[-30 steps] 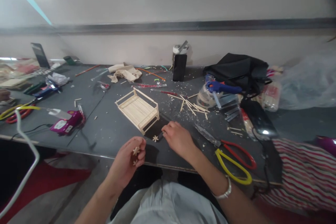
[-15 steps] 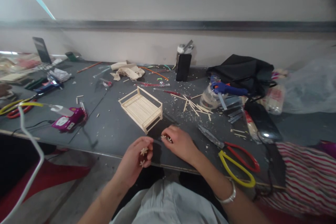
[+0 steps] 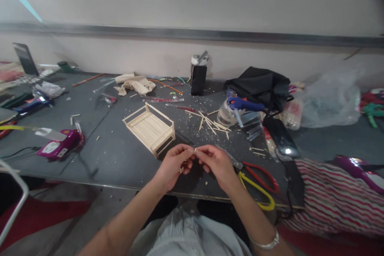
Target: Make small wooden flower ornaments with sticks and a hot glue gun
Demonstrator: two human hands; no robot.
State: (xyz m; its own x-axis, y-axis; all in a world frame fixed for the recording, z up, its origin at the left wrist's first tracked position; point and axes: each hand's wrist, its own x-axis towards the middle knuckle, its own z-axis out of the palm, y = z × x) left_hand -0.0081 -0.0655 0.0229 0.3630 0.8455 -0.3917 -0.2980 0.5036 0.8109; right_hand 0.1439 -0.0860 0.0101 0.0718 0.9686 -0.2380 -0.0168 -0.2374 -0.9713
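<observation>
My left hand (image 3: 174, 166) is closed, with a small pale flower-shaped piece (image 3: 181, 170) showing below its curled fingers. At its thumb tip, a tiny pale bit (image 3: 195, 151) is pinched where both hands meet over the table's front part. My right hand (image 3: 218, 165) is closed too, its thumb and forefinger at that same bit; the rest of its palm is hidden. Just beyond my left hand stands a miniature bed-like frame of pale wooden sticks (image 3: 149, 130). Another small pale bit (image 3: 206, 183) lies below my right hand.
Red-and-yellow-handled snips (image 3: 260, 184) lie beside my right wrist. Loose sticks (image 3: 211, 123), a blue glue gun (image 3: 244, 104) on a clear jar, and a black bag (image 3: 259, 86) are further back. A phone (image 3: 199, 81) leans upright; a purple power adapter (image 3: 58, 146) sits left.
My hands have come together from apart, now meeting at the fingertips on the tiny bit. The flower-shaped pieces seen in my right hand are no longer visible there. The view has shifted right.
</observation>
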